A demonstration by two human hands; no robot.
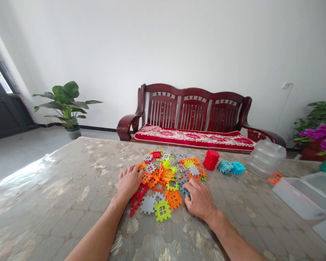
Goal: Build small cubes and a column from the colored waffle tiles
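A heap of interlocking plastic building tiles [159, 177] in orange, grey, lime green, red and blue lies on the table between my hands. My left hand [130, 183] rests at the heap's left edge, fingers bent and loosely apart, beside an orange tile [141, 165]. On the right side of the heap, my right hand [199, 199] has its thumb and fingers closed on a blue tile [184, 190], mostly covered by the fingers. Closest to me lie a lime green window tile [162, 211], an orange window tile [173, 199] and a plain grey tile [148, 205].
Right of the heap stand a red tile stack [211, 160] and two blue stacks [225, 166]. Clear plastic containers [301, 197] and an orange piece [275, 178] sit farther right on the table [57, 203]. A wooden bench [192, 108] stands behind.
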